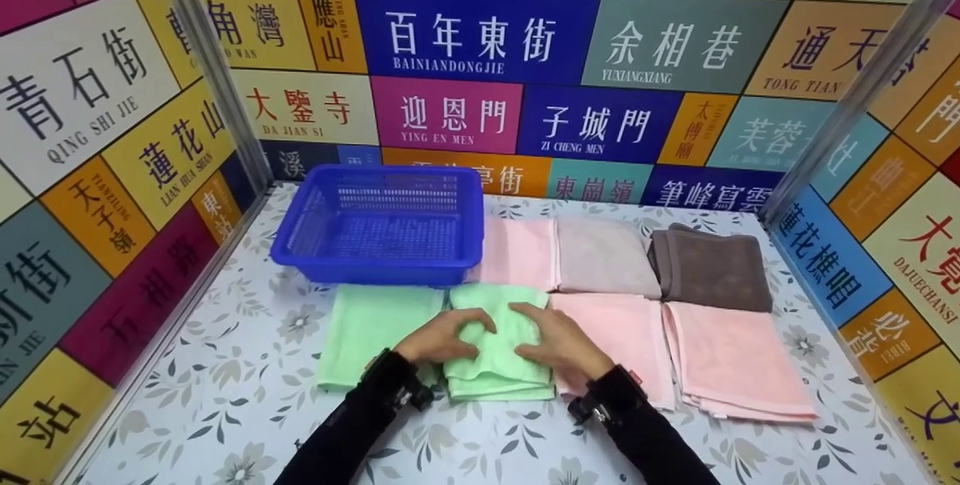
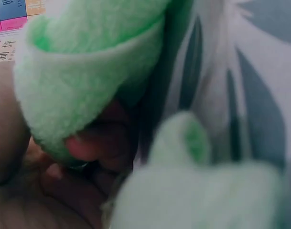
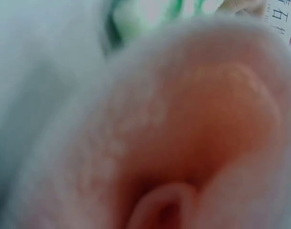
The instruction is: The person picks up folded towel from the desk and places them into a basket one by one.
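Observation:
A folded light green towel lies at the front middle of the table, its top bulging a little between the two hands. My left hand grips its left side; in the left wrist view the fingers curl under a fold of green cloth. On the opposite side my right hand holds the same towel with bent fingers and thumb. A blurred pink towel fold fills most of the right wrist view, hiding that hand. Another folded green towel lies just left.
A blue plastic basket stands behind the green towels. Two folded pink towels lie to the right in the front row. Behind them are a pink towel, a light grey towel and a dark brown towel. Printed walls enclose the table.

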{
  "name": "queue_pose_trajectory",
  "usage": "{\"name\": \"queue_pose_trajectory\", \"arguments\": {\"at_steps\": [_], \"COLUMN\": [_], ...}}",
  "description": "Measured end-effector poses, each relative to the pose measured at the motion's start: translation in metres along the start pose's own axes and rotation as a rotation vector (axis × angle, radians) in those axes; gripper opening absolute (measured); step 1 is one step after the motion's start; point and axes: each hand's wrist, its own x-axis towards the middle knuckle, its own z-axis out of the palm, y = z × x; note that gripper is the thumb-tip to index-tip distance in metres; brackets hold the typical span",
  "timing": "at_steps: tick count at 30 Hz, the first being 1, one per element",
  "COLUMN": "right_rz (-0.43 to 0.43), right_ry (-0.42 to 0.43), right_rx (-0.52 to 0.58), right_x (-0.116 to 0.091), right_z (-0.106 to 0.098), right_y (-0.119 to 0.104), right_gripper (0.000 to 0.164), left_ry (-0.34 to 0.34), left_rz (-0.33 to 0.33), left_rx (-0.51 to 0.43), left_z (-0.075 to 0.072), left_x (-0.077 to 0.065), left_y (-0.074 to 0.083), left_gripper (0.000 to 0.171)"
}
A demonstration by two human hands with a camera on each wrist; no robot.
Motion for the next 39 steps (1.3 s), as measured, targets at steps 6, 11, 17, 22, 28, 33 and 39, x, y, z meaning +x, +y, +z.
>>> {"name": "queue_pose_trajectory", "arguments": {"at_steps": [6, 11, 17, 22, 28, 33, 39], "right_rz": [-0.204, -0.288, -0.304, -0.296, -0.276, -0.286, -0.239], "right_ry": [0.019, 0.01, -0.019, -0.001, 0.131, 0.227, 0.296], "right_rx": [0.04, 0.114, 0.136, 0.14, 0.157, 0.14, 0.061], "right_x": [0.004, 0.004, -0.001, -0.001, 0.037, 0.093, 0.143], "right_z": [-0.009, -0.022, -0.04, -0.064, -0.093, -0.101, -0.085], "right_y": [0.001, -0.002, -0.013, -0.035, -0.066, -0.084, -0.092], "right_gripper": [0.055, 0.044, 0.037, 0.036, 0.04, 0.038, 0.044], "left_ry": [0.01, 0.04, 0.043, 0.108, 0.321, 0.482, 0.545], "left_rz": [0.019, 0.057, 0.059, 0.141, 0.182, 0.091, -0.105], "left_rx": [0.081, 0.078, 0.087, 0.092, 0.056, 0.058, 0.048], "left_z": [-0.009, -0.019, -0.03, -0.05, -0.099, -0.14, -0.161], "left_x": [0.001, -0.002, -0.006, -0.01, 0.0, 0.02, 0.033], "left_y": [0.011, 0.022, 0.035, 0.052, 0.059, 0.051, 0.024], "left_gripper": [0.043, 0.043, 0.043, 0.043, 0.041, 0.041, 0.059]}}
